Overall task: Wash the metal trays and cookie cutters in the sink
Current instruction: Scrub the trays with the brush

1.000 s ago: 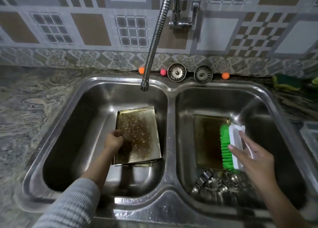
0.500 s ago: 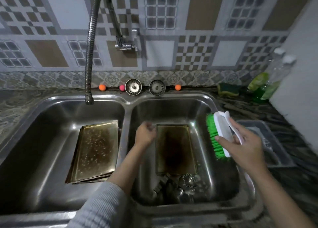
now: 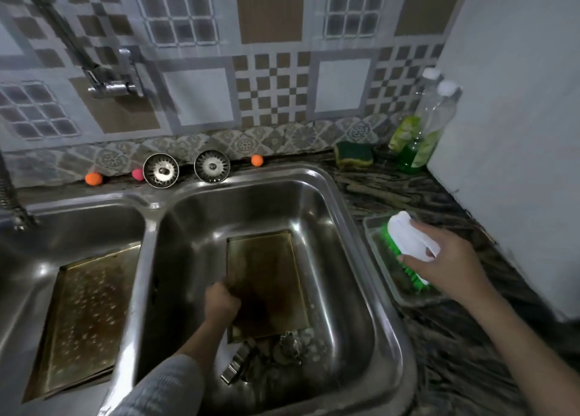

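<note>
Green-bristled white brush; brown-stained trays; orange balls; checkered grey-brown tiles.

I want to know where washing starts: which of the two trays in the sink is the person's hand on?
The tray in the right basin: the left hand grips its left edge. The speckled tray in the left basin lies untouched.
</note>
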Tool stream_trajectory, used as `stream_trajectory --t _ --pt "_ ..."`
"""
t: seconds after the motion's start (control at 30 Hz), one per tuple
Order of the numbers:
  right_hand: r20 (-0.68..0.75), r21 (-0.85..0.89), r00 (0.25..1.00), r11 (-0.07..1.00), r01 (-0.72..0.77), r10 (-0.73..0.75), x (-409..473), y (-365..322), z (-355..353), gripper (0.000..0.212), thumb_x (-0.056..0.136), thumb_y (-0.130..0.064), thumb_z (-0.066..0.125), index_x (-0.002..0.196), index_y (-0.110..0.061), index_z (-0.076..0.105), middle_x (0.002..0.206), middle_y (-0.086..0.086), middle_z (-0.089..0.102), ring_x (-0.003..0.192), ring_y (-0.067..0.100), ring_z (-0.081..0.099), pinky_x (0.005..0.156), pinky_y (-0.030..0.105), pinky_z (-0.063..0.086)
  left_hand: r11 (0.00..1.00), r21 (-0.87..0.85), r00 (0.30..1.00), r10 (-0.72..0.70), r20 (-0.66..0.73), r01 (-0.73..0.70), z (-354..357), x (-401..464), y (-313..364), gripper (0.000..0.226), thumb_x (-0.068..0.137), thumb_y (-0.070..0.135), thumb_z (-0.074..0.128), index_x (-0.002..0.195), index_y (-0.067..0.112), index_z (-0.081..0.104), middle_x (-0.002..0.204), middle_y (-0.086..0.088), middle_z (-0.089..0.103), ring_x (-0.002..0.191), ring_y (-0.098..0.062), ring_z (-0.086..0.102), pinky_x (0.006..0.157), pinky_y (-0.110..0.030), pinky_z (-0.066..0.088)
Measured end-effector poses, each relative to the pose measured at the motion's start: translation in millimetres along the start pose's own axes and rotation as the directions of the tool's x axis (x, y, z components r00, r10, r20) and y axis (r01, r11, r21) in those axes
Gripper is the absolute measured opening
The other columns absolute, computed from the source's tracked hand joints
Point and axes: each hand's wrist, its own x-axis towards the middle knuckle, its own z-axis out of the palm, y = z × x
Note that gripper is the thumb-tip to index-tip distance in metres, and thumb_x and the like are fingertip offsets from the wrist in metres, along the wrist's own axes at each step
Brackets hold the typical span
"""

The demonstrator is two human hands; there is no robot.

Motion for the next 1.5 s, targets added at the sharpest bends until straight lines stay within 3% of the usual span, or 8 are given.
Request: stream_trajectory --t 0.23,0.4,0.67,0.8,0.93,1.13,1.33,1.5 --pt "0.092 -0.383 0.994 0.924 -0.012 0.051 8 -8 10 0.078 0.075 -0.038 0.077 0.142 -0.024 0.04 0.123 0.009 0.047 0.102 0.032 0.056 0.071 0.032 0.044 0.986 -0.153 0.993 0.057 -0.107 -0.073 -11 -1 13 0.033 0.077 0.006 0.057 0.107 0.021 0.057 0.088 -0.003 0.063 0.081 -0.023 0.061 0.061 -0.029 0.048" --pt "0.084 -0.531 0.996 0.847 0.02 0.029 4 -14 23 0.064 0.083 -0.039 0.063 0.138 -0.022 0.034 0.126 0.008 0.042 0.119 0.029 0.036 0.073 0.036 0.047 0.948 -0.27 0.985 0.149 -0.085 -0.167 -16 -5 28 0.042 0.081 -0.007 0.049 0.116 0.015 0.056 0.085 -0.002 0.059 0.076 -0.017 0.06 0.056 -0.025 0.051" --pt "-0.028 -0.343 0.999 0.939 -0.037 0.029 -3 -33 2 0.067 0.073 -0.036 0.074 0.133 -0.029 0.043 0.106 0.003 0.063 0.088 0.028 0.06 0.056 0.03 0.044 0.867 -0.401 0.951 0.226 -0.211 -0.295 -30 -29 48 0.051 0.082 -0.014 0.046 0.121 0.017 0.056 0.082 0.002 0.053 0.072 -0.012 0.053 0.057 -0.018 0.045" --pt "-0.138 -0.017 0.987 0.996 0.085 -0.087 -17 -74 2 0.06 0.071 -0.031 0.079 0.124 -0.03 0.051 0.102 -0.005 0.057 0.092 0.021 0.057 0.067 0.035 0.048 0.802 -0.499 0.935 0.206 -0.288 -0.33 -38 -41 49 0.051 0.081 -0.016 0.044 0.117 0.018 0.059 0.081 0.001 0.053 0.069 -0.012 0.052 0.058 -0.023 0.044" --pt "-0.026 0.277 0.985 0.946 0.171 -0.17 -35 -115 48 0.062 0.07 -0.036 0.081 0.125 -0.032 0.053 0.11 -0.008 0.06 0.096 0.013 0.06 0.068 0.026 0.05 0.729 -0.549 0.899 0.22 -0.378 -0.409 -44 -58 52 0.037 0.091 -0.006 0.046 0.108 0.023 0.06 0.087 0.002 0.06 0.068 -0.012 0.056 0.053 -0.015 0.043" --pt "0.151 0.297 0.932 0.915 0.274 -0.328 -58 -144 136 0.068 0.076 -0.035 0.075 0.137 -0.034 0.046 0.134 -0.011 0.055 0.123 0.012 0.051 0.094 0.031 0.049 0.695 -0.495 0.82 0.25 -0.515 -0.522 -56 -98 54 0.025 0.09 -0.002 0.05 0.106 0.014 0.061 0.1 0.006 0.063 0.093 -0.009 0.059 0.078 -0.014 0.045" --pt "-0.03 0.238 0.988 0.959 0.157 -0.154 -17 -159 136 0.065 0.082 -0.034 0.07 0.141 -0.026 0.045 0.135 0.003 0.057 0.124 0.023 0.052 0.096 0.031 0.044 0.66 -0.512 0.82 0.306 -0.484 -0.549 -62 -133 35 0.026 0.092 0.004 0.051 0.105 0.024 0.061 0.102 0.009 0.065 0.092 -0.002 0.061 0.077 -0.021 0.051" --pt "0.139 0.298 0.882 0.869 0.396 -0.45 -74 -166 155 0.066 0.08 -0.034 0.069 0.141 -0.032 0.044 0.128 0.002 0.061 0.117 0.019 0.056 0.094 0.038 0.05 0.63 -0.558 0.818 0.236 -0.524 -0.539 -70 -136 24 0.029 0.091 -0.001 0.051 0.1 0.024 0.061 0.101 0.003 0.067 0.094 -0.008 0.063 0.082 -0.029 0.052"
